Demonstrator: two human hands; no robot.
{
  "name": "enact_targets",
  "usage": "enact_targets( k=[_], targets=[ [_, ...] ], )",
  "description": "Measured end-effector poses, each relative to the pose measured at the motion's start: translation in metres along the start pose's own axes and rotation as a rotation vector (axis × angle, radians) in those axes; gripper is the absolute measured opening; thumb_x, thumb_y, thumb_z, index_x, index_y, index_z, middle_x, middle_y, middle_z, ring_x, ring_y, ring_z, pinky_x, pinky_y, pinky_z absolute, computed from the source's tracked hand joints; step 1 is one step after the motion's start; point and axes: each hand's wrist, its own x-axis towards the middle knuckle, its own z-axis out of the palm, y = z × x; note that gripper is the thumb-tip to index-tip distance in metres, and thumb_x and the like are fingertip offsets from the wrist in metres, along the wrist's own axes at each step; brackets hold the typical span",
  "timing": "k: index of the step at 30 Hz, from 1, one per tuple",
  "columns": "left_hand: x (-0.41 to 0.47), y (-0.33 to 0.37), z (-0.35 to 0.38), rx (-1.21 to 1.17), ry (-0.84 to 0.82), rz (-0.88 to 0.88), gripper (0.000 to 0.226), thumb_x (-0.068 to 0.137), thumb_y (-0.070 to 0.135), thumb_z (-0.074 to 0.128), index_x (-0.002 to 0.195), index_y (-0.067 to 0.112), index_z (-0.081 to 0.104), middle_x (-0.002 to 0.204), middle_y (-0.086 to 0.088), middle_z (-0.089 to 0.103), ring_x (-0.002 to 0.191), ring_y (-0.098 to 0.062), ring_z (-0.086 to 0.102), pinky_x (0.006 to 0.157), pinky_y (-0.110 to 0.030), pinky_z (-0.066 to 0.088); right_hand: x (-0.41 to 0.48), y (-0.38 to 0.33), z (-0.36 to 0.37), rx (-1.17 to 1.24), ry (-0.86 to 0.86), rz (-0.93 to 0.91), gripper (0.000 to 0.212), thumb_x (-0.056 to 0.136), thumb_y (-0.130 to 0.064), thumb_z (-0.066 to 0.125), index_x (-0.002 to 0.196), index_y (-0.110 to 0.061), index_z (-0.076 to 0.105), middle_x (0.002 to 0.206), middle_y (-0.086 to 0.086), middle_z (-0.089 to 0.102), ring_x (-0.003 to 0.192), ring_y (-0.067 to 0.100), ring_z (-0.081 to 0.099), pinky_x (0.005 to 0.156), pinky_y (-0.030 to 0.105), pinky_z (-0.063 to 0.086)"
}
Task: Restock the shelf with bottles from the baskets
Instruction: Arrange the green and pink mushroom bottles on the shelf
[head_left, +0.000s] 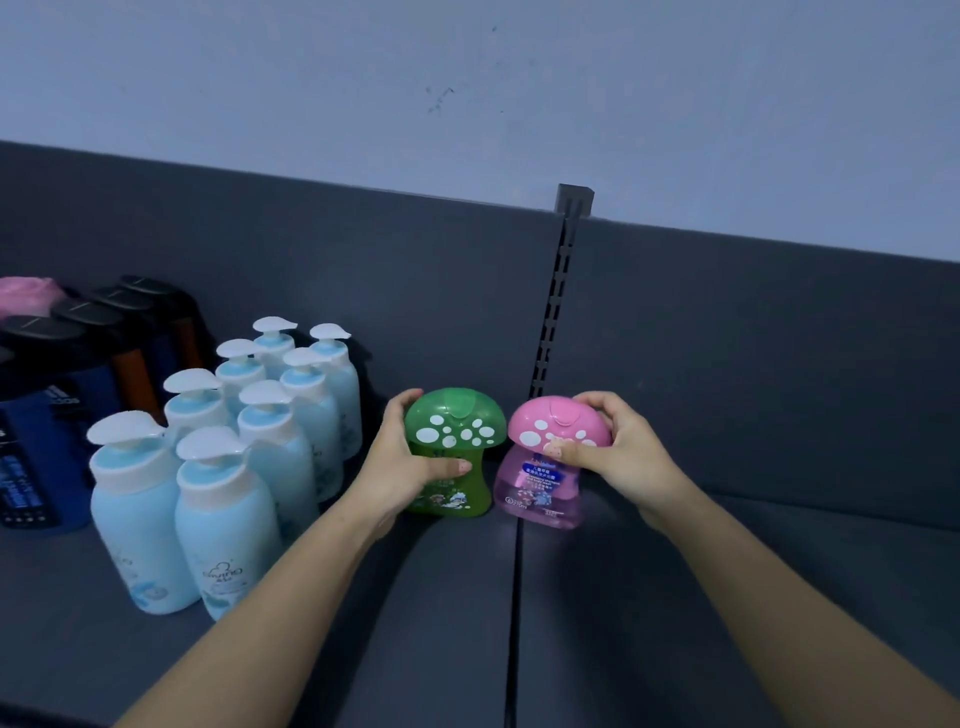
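A person's left hand (402, 457) grasps a translucent green plastic bottle shaped like a mushroom (454, 421), with white spots on its domed cap. The fingers curl round the far side of the cap and the thumb presses across the stem. The right hand (618, 457) grasps a matching translucent pink plastic mushroom bottle (540, 488), fingers curled over the cap's right side and thumb on the front rim.

Both bottles are upright and side by side, close but not touching, near the back edge of the dark grey metal shelf (727, 597). The green one is left of the seam (517, 597) between two shelf boards, and the pink one is at the seam. Whether their bases rest fully on the shelf is unclear. Behind them rises a dark grey back panel (753, 364) with a slotted upright (556, 306).

Toward the shelf's left end stand eight pale blue pump bottles with white tops (223, 519) in two rows running from front to back. Beyond these are dark bottles with black caps (41, 457).
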Motion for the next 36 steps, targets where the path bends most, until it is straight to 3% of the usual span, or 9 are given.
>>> enact_targets(
  k=[2,4,8,13,18,21,28,32,36],
  targets=[
    [0.001,-0.005,-0.001,0.070,0.028,-0.019,0.091,0.047,0.007,0.086,0.122,0.025,0.038,0.114,-0.001,0.059,0.107,-0.021,0.060,0.094,-0.047,0.050,0.005,0.004,-0.001,0.001,-0.024,-0.009,0.046,0.073,-0.003,0.077,0.107,-0.022,0.052,0.108,0.004,0.063,0.091,0.014,0.064,0.068,0.020,0.057],
    [0.001,-0.007,-0.003,0.202,0.089,-0.044,0.075,0.038,0.021,0.086,0.102,0.025,0.047,0.109,-0.001,0.063,0.103,-0.021,0.062,0.091,-0.046,0.052,0.010,0.007,-0.002,0.008,-0.044,-0.022,0.045,0.074,-0.004,0.076,0.105,-0.025,0.052,0.108,0.004,0.063,0.091,0.015,0.064,0.069,0.022,0.057],
    [0.006,-0.013,-0.008,0.385,0.119,-0.002,0.054,0.046,0.010,0.090,0.085,0.030,0.060,0.095,0.003,0.070,0.092,-0.020,0.066,0.086,-0.044,0.054,0.018,0.004,-0.008,-0.039,-0.065,-0.044,0.045,0.074,-0.003,0.076,0.108,-0.021,0.052,0.103,0.000,0.062,0.086,0.012,0.063,0.066,0.018,0.056],
    [0.016,-0.013,0.003,0.505,0.134,0.062,0.053,0.045,0.025,0.090,0.093,0.026,0.068,0.090,0.009,0.072,0.087,-0.016,0.068,0.083,-0.040,0.055,0.022,0.005,-0.027,-0.105,-0.022,-0.048,0.045,0.074,-0.005,0.076,0.110,-0.019,0.051,0.102,-0.003,0.060,0.085,0.009,0.061,0.060,0.012,0.052],
    [0.031,-0.017,0.023,0.492,0.144,0.101,0.046,0.055,0.014,0.088,0.097,0.018,0.070,0.090,0.002,0.073,0.084,-0.017,0.069,0.081,-0.038,0.056,0.027,0.009,-0.039,-0.347,0.064,-0.091,0.050,0.074,-0.015,0.079,0.117,-0.025,0.055,0.112,0.000,0.051,0.103,0.017,0.055,0.086,0.027,0.048],
    [0.036,-0.018,0.031,0.493,0.158,0.136,0.043,0.060,0.010,0.086,0.098,0.015,0.067,0.090,0.002,0.072,0.084,-0.017,0.068,0.082,-0.034,0.055,0.027,0.007,-0.037,-0.518,0.119,-0.150,0.057,0.076,-0.022,0.078,0.127,-0.018,0.054,0.111,-0.002,0.041,0.104,0.012,0.045,0.086,0.021,0.037],
    [0.041,-0.017,0.039,0.580,0.195,0.185,0.053,0.061,0.018,0.086,0.103,0.006,0.058,0.099,-0.002,0.050,0.090,-0.017,0.049,0.077,-0.024,0.039,0.026,0.007,-0.038,-0.632,0.200,-0.232,0.058,0.076,-0.022,0.077,0.127,-0.016,0.050,0.111,-0.003,0.045,0.102,0.012,0.048,0.086,0.026,0.041],
    [0.045,-0.017,0.037,0.583,0.176,0.178,0.054,0.059,0.019,0.087,0.104,0.006,0.060,0.102,-0.005,0.057,0.096,-0.021,0.054,0.083,-0.032,0.046,0.024,0.006,-0.038,-0.666,0.225,-0.249,0.049,0.077,-0.021,0.076,0.120,-0.016,0.052,0.110,-0.001,0.047,0.100,0.016,0.053,0.082,0.027,0.043],
    [0.046,-0.016,0.036,0.588,0.177,0.182,0.055,0.056,0.020,0.089,0.102,0.008,0.061,0.102,-0.004,0.061,0.096,-0.022,0.058,0.086,-0.040,0.049,0.022,0.005,-0.034,-0.788,0.254,-0.260,0.051,0.080,-0.028,0.073,0.125,-0.016,0.051,0.112,0.000,0.043,0.105,0.017,0.046,0.085,0.025,0.039]
  ],
)
